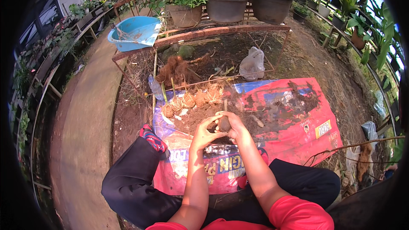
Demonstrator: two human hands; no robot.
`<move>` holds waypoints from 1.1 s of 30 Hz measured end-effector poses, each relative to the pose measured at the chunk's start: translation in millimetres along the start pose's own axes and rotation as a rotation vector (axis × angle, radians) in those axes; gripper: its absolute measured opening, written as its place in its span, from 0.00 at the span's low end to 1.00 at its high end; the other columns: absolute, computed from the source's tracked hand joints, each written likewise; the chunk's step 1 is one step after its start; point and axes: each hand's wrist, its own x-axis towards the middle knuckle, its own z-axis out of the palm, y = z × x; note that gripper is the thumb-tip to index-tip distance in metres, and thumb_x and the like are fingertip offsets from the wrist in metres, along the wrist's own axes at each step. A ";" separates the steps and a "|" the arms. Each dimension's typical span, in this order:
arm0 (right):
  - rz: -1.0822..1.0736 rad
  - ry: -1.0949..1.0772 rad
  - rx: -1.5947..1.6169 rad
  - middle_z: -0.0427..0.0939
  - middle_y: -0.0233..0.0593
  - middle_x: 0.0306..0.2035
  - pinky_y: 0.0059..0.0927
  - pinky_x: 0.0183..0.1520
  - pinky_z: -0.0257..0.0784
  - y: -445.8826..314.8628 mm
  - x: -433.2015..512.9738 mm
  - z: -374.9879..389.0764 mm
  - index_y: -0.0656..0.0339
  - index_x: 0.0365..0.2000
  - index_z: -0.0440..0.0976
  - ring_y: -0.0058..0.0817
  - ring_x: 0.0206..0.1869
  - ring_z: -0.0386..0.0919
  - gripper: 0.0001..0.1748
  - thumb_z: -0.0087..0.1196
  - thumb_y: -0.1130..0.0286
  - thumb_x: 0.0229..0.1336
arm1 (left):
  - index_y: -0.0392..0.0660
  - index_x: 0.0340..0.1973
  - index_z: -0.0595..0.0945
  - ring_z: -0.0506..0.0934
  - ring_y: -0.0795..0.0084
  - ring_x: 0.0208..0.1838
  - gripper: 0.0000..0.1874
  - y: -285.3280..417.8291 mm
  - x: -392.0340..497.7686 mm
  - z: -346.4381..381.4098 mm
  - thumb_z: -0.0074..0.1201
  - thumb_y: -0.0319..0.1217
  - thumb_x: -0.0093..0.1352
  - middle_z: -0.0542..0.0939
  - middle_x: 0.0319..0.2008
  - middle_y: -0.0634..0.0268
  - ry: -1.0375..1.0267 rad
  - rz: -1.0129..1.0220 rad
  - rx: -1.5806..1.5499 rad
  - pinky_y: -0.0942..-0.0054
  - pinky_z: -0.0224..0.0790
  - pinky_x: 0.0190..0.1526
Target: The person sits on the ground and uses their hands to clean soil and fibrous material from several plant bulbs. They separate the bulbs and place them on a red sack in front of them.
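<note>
Between my hands, over a heap of loose soil (188, 123), is a dark rounded ball of soil (224, 124) with a short upright stem rising from its top. My right hand (235, 124) wraps the ball from the right. Curved around the left side, my left hand (204, 131) touches it at the fingertips, its thumb reaching below. Beyond the soil, several fibre-wrapped root balls (188, 100) stand in a row, some with green stems. Brown coconut-like fibre (177, 70) lies behind them. A small trowel-like tool (256, 120) lies on the soil to the right.
A printed red and blue plastic sheet (287, 134) covers the ground. A plastic bottle (155, 88) stands at its left corner, a knotted plastic bag (252, 64) behind it. A rusty metal rack (204, 36) holds a blue basin (135, 33) and potted plants (228, 4). A thin branch (354, 147) juts in from the right.
</note>
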 end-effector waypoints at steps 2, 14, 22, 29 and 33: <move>0.013 -0.010 -0.007 0.80 0.46 0.28 0.42 0.27 0.82 2.1 1.4 3.1 0.64 0.42 0.74 0.40 0.24 0.81 0.12 0.48 0.66 0.66 | 0.45 0.55 0.83 0.78 0.65 0.56 0.35 -3.5 -0.6 -2.5 0.77 0.28 0.50 0.81 0.52 0.59 0.015 0.055 0.029 0.65 0.70 0.59; -0.007 0.001 -0.038 0.80 0.50 0.31 0.49 0.31 0.83 5.2 8.7 -4.5 0.65 0.44 0.74 0.44 0.25 0.82 0.15 0.44 0.64 0.68 | 0.45 0.52 0.84 0.77 0.60 0.55 0.33 -3.4 -4.1 5.4 0.76 0.30 0.48 0.83 0.48 0.60 0.118 0.111 0.074 0.61 0.69 0.59; -0.069 -0.068 -0.106 0.80 0.42 0.47 0.48 0.53 0.77 -11.3 -7.7 7.9 0.59 0.53 0.70 0.36 0.50 0.81 0.19 0.40 0.57 0.73 | 0.50 0.69 0.70 0.72 0.65 0.65 0.37 -14.7 0.0 6.3 0.64 0.47 0.67 0.71 0.65 0.57 0.058 -0.169 -0.530 0.62 0.69 0.61; -0.266 -0.019 -0.889 0.69 0.46 0.66 0.39 0.70 0.59 -13.8 -26.1 50.1 0.60 0.68 0.61 0.39 0.69 0.67 0.35 0.48 0.49 0.71 | 0.54 0.52 0.79 0.82 0.70 0.42 0.20 -45.6 -1.9 9.5 0.57 0.50 0.73 0.83 0.45 0.64 0.328 -0.579 -1.004 0.71 0.77 0.37; -0.493 0.137 -1.086 0.68 0.52 0.67 0.36 0.72 0.55 -21.1 -25.6 49.3 0.62 0.65 0.66 0.38 0.71 0.63 0.33 0.55 0.52 0.67 | 0.53 0.33 0.79 0.79 0.73 0.29 0.16 -62.3 -10.1 0.8 0.60 0.50 0.71 0.80 0.27 0.67 0.373 -0.729 -1.319 0.82 0.70 0.25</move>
